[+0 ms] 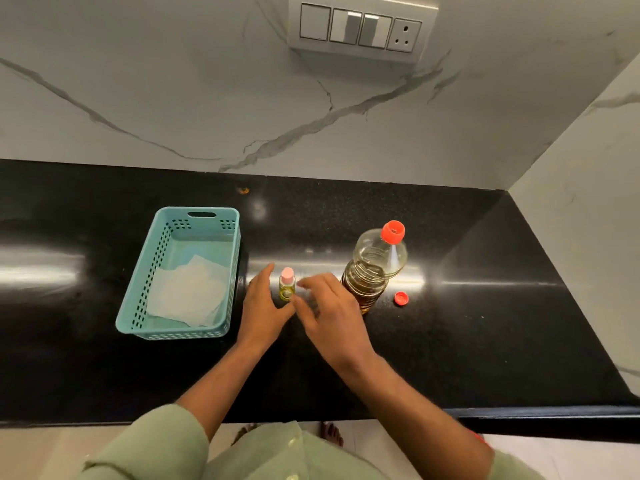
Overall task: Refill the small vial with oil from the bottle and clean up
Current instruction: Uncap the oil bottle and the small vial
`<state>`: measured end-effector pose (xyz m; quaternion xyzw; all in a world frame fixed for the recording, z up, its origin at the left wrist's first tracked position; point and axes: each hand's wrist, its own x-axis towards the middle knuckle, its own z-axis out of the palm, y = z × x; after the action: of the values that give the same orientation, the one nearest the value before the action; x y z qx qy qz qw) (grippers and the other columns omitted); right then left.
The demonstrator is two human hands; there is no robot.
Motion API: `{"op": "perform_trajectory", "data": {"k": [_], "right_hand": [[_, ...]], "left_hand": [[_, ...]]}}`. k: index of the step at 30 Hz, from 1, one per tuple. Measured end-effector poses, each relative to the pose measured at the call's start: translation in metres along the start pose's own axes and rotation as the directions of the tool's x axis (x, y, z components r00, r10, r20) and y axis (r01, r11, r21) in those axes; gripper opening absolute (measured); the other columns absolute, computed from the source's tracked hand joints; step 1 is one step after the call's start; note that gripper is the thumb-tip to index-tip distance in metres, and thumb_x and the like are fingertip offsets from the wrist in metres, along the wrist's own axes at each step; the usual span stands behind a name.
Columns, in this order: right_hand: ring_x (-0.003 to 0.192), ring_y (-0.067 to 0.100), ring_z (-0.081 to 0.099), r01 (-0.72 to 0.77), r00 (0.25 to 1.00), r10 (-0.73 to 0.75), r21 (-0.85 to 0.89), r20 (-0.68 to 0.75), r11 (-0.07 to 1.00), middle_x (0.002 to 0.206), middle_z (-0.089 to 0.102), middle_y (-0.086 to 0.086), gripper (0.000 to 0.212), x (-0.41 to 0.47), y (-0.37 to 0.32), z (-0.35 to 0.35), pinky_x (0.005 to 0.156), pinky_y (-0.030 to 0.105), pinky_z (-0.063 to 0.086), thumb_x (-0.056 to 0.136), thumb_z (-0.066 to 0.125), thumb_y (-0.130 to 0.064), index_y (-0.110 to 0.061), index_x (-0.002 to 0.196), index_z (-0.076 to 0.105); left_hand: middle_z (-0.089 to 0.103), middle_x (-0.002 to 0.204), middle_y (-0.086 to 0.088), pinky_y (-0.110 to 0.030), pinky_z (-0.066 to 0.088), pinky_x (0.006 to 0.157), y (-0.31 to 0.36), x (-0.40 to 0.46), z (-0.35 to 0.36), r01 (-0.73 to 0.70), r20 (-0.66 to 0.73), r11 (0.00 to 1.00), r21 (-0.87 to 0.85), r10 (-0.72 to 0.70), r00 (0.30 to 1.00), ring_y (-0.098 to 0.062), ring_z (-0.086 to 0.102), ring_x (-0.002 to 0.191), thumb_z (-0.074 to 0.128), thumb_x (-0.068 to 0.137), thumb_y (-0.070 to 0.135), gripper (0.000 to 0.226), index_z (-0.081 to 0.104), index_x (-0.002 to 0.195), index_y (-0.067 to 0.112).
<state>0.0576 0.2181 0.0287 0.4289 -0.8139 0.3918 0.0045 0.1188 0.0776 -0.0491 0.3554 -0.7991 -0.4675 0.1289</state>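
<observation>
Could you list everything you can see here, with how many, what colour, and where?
Small clear vial with pink cap: one, yellowish contents, on the counter between the hands.
Large clear plastic oil bottle: one, amber oil, red cap on, right of the vial.
Loose red cap: one, on the counter right of the bottle's base.
Teal perforated plastic basket: one, left of the hands.
White paper tissues: a few, inside the basket.
Black polished stone counter: one, under everything.
White marble wall: behind and right.
Grey switch panel: one, on the wall.
Left hand: open, beside the vial.
Right hand: blurred, grip unclear.
</observation>
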Motion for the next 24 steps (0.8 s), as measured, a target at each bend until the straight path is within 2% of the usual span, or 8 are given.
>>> {"op": "perform_trajectory", "data": {"k": [5, 9, 10, 13, 15, 20, 24], "right_hand": [[0.115, 0.024, 0.06, -0.084, 0.99, 0.098, -0.132, 0.103, 0.988, 0.132, 0.057, 0.008, 0.039, 0.039, 0.008, 0.034, 0.092, 0.04, 0.053, 0.1, 0.054, -0.021, -0.01, 0.138, 0.055], [0.128, 0.028, 0.052, -0.178, 0.954, 0.217, -0.19, 0.206, 0.965, 0.145, 0.048, 0.009, 0.049, 0.049, 0.017, 0.047, 0.101, 0.043, 0.048, 0.103, 0.047, -0.024, -0.013, 0.15, 0.041], [0.129, 0.029, 0.051, -0.191, 0.945, 0.236, -0.202, 0.225, 0.96, 0.146, 0.048, 0.009, 0.048, 0.05, 0.018, 0.05, 0.102, 0.043, 0.048, 0.104, 0.046, -0.025, -0.014, 0.15, 0.041], [0.123, 0.03, 0.055, -0.188, 0.932, 0.247, -0.23, 0.266, 0.955, 0.138, 0.054, 0.011, 0.042, 0.05, 0.022, 0.054, 0.099, 0.044, 0.049, 0.103, 0.048, -0.024, -0.014, 0.144, 0.049], [0.115, 0.03, 0.059, -0.183, 0.93, 0.247, -0.237, 0.274, 0.954, 0.126, 0.06, 0.012, 0.034, 0.05, 0.022, 0.055, 0.094, 0.045, 0.051, 0.103, 0.051, -0.024, -0.014, 0.135, 0.056], [0.095, 0.026, 0.06, -0.164, 0.941, 0.232, -0.265, 0.248, 0.95, 0.104, 0.059, 0.008, 0.022, 0.051, 0.02, 0.056, 0.077, 0.036, 0.049, 0.101, 0.054, -0.026, -0.011, 0.109, 0.068], [0.083, 0.017, 0.051, -0.17, 0.941, 0.237, -0.268, 0.241, 0.948, 0.1, 0.053, 0.004, 0.022, 0.052, 0.016, 0.053, 0.07, 0.027, 0.036, 0.098, 0.058, -0.029, -0.01, 0.099, 0.068]], "left_hand": [[0.048, 0.153, -0.01, -0.037, 0.042, 0.11, 0.003, 0.015, 0.001, -0.015, 0.036, 0.998, 0.053, 0.013, 0.999, -0.025, 0.049, 0.138, 0.081, 0.081, 0.018, 0.088, 0.036, 0.155, 0.016], [0.06, 0.141, -0.003, -0.041, 0.052, 0.104, -0.002, 0.017, 0.001, 0.006, 0.033, 1.0, -0.024, -0.005, 0.999, -0.019, 0.061, 0.124, 0.081, 0.081, 0.021, 0.072, 0.049, 0.146, 0.021], [0.065, 0.135, -0.001, -0.038, 0.054, 0.101, -0.003, 0.016, 0.001, -0.001, 0.026, 0.999, -0.033, 0.002, 1.0, -0.015, 0.063, 0.119, 0.08, 0.082, 0.02, 0.065, 0.053, 0.141, 0.021], [0.069, 0.116, 0.008, -0.016, 0.049, 0.087, 0.001, 0.012, 0.0, -0.005, 0.012, 0.999, -0.052, 0.006, 1.0, -0.006, 0.063, 0.104, 0.077, 0.086, 0.011, 0.048, 0.062, 0.132, 0.016], [0.067, 0.105, 0.012, -0.008, 0.044, 0.079, 0.003, 0.01, 0.0, -0.001, 0.01, 0.998, -0.056, 0.001, 1.0, -0.005, 0.064, 0.1, 0.074, 0.088, 0.008, 0.042, 0.065, 0.129, 0.016], [0.068, 0.094, 0.014, 0.0, 0.044, 0.071, 0.007, 0.005, 0.002, -0.014, -0.018, 0.998, -0.056, 0.013, 1.0, -0.003, 0.066, 0.091, 0.069, 0.09, 0.008, 0.033, 0.069, 0.121, 0.019], [0.069, 0.087, 0.011, -0.001, 0.043, 0.068, 0.01, 0.0, 0.001, -0.048, -0.055, 0.998, -0.05, 0.046, 0.997, 0.003, 0.063, 0.079, 0.067, 0.091, 0.005, 0.028, 0.071, 0.117, 0.015]]}}
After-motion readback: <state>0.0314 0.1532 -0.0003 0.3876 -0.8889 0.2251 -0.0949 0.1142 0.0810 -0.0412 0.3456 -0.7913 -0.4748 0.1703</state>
